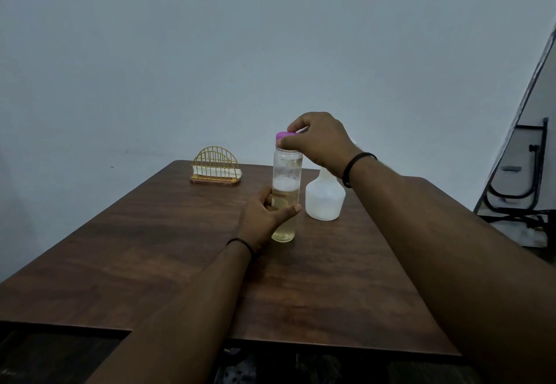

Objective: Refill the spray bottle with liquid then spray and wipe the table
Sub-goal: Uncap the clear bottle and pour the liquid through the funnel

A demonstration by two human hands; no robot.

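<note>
A tall clear bottle (285, 173) with yellowish liquid and foam stands upright on the brown wooden table (168, 248). My left hand (264, 218) grips its lower body. My right hand (319, 140) is closed over its purple cap (284, 135) from above. Just to the right stands a translucent white spray bottle (325, 197); its top is hidden behind my right wrist, so I cannot tell whether the spray head is on.
A gold wire napkin holder (215, 170) with white napkins sits at the table's far left. A pale wall rises behind the table. Black folded metal frames (520, 191) lean at the right, off the table.
</note>
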